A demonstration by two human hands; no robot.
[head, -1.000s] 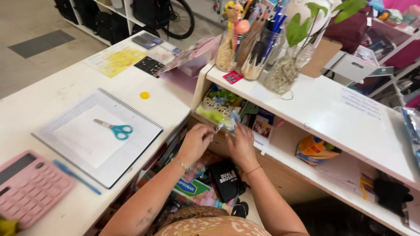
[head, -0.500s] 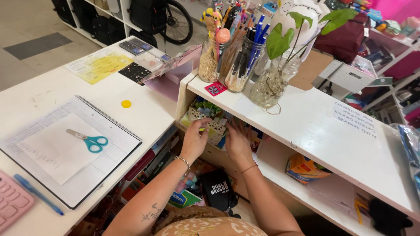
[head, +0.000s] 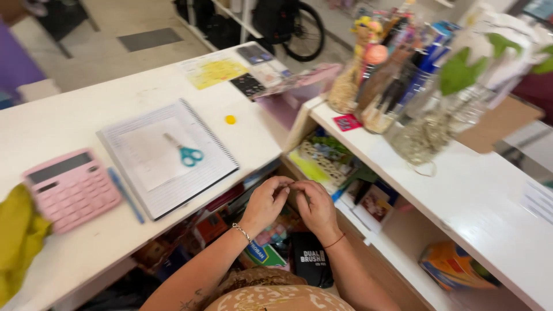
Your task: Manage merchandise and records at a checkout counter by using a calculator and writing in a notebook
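My left hand (head: 266,203) and my right hand (head: 315,207) meet in front of me, fingertips pinched together over something too small to make out. They hover above a low shelf crammed with colourful packets (head: 271,239) and a black pouch (head: 311,259). Just beyond them, on the lower shelf, lie patterned sheets (head: 325,158) in green and yellow. A bracelet circles my left wrist and a red thread my right.
On the white desk (head: 69,126) at left lie a spiral notebook (head: 167,158) with teal scissors (head: 184,154), a pink calculator (head: 69,187), a blue pen (head: 125,196) and a yellow cloth (head: 17,242). Jars of pens (head: 397,86) and a glass vase (head: 426,126) stand on the white shelf top (head: 478,196).
My hands have drawn back from the patterned sheets on the shelf and come together nearer to me. The view has swung left, bringing the calculator and yellow cloth into sight.
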